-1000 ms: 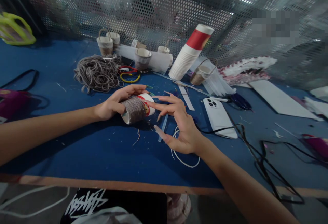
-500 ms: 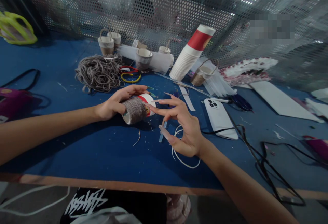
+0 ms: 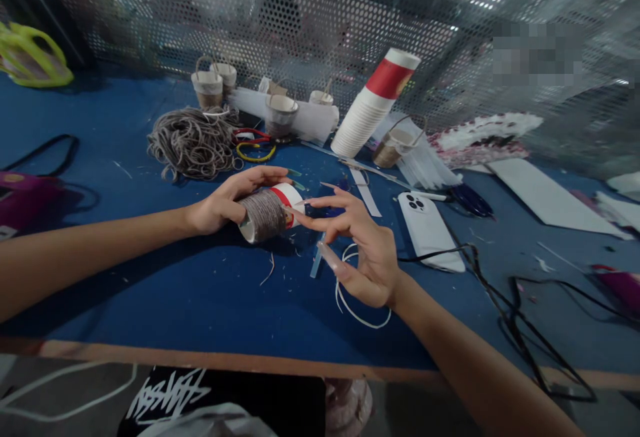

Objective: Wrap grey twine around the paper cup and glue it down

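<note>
A paper cup [image 3: 264,216] lies tilted on its side above the blue table, most of its wall wound with grey-brown cord and a red and white band bare at one end. My left hand [image 3: 225,200] is closed around it from the left, with long green nails showing past the far side. My right hand [image 3: 357,244] faces the cup from the right, its long-nailed fingers stretched out and thumb apart. The index fingertip reaches the red band; whether it presses there I cannot tell. Under this hand lie a blue glue stick [image 3: 316,262] and a white cord [image 3: 367,322].
Behind are a heap of cord [image 3: 193,140], pliers [image 3: 256,150], a leaning stack of paper cups [image 3: 373,107] and several small cord-wrapped baskets [image 3: 283,116]. A white phone [image 3: 431,230] and black cable [image 3: 480,270] lie right. Purple tool [image 3: 30,200] at left; mesh panel [image 3: 310,17] behind.
My right hand has shifted slightly right, its thumb moving away from the cup and its fingers a little straighter. My left hand and the cup stay almost in place.
</note>
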Action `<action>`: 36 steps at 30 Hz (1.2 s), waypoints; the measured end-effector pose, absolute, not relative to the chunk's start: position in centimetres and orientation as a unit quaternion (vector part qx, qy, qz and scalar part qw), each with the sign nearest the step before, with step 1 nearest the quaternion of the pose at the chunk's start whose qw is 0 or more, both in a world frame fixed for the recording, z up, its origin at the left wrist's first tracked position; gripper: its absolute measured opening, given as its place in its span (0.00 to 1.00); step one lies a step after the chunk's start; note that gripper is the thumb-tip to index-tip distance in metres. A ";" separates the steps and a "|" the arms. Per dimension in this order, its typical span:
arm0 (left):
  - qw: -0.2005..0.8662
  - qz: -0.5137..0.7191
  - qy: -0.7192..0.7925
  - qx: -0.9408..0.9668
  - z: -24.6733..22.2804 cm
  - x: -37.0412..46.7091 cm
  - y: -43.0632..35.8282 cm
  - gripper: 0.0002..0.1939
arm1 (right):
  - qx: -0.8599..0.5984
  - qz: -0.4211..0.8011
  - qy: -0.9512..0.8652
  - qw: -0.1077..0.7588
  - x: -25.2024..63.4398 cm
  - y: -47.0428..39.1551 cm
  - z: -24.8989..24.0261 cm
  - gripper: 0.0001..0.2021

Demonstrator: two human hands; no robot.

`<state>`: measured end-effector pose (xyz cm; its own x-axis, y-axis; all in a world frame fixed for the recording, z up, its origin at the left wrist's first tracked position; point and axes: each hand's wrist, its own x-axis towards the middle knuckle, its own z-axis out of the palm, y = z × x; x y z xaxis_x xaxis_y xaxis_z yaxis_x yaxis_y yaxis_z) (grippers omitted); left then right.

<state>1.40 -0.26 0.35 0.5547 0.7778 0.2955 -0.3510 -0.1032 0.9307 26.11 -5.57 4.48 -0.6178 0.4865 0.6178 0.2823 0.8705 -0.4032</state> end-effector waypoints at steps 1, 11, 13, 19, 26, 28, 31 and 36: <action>0.644 0.438 0.180 0.601 0.3 1.4 -0.2 0.44 | -0.216 0.135 -0.888 0.382 26.1 -5.5 4.5 0.05; 0.628 0.443 0.190 0.612 0.5 1.4 -0.3 0.43 | -0.188 0.041 -0.901 0.389 25.8 -5.6 4.6 0.11; 0.629 0.442 0.191 0.610 0.5 1.4 -0.3 0.43 | -0.182 0.029 -0.901 0.393 25.8 -5.6 4.7 0.12; 0.632 0.440 0.194 0.607 0.5 1.4 -0.4 0.43 | -0.186 0.022 -0.903 0.387 26.0 -5.7 4.8 0.13; 0.637 0.445 0.200 0.596 0.5 1.5 -0.4 0.43 | -0.191 0.023 -0.887 0.420 26.2 -5.8 4.7 0.12; 0.633 0.450 0.198 0.598 0.4 1.5 -0.3 0.42 | -0.196 0.021 -0.883 0.426 26.2 -5.6 4.6 0.12; 0.627 0.454 0.196 0.602 0.4 1.5 -0.2 0.41 | -0.198 0.017 -0.897 0.395 26.0 -5.5 4.4 0.10; 0.638 0.445 0.207 0.594 0.5 1.4 -0.3 0.43 | -0.185 0.022 -0.909 0.374 26.1 -5.3 4.3 0.11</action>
<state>1.42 -0.29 0.51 0.5192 0.8128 0.2641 -0.3219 -0.1003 0.9415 26.12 -5.28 4.33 -0.6522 0.3519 0.6714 0.3193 0.9308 -0.1776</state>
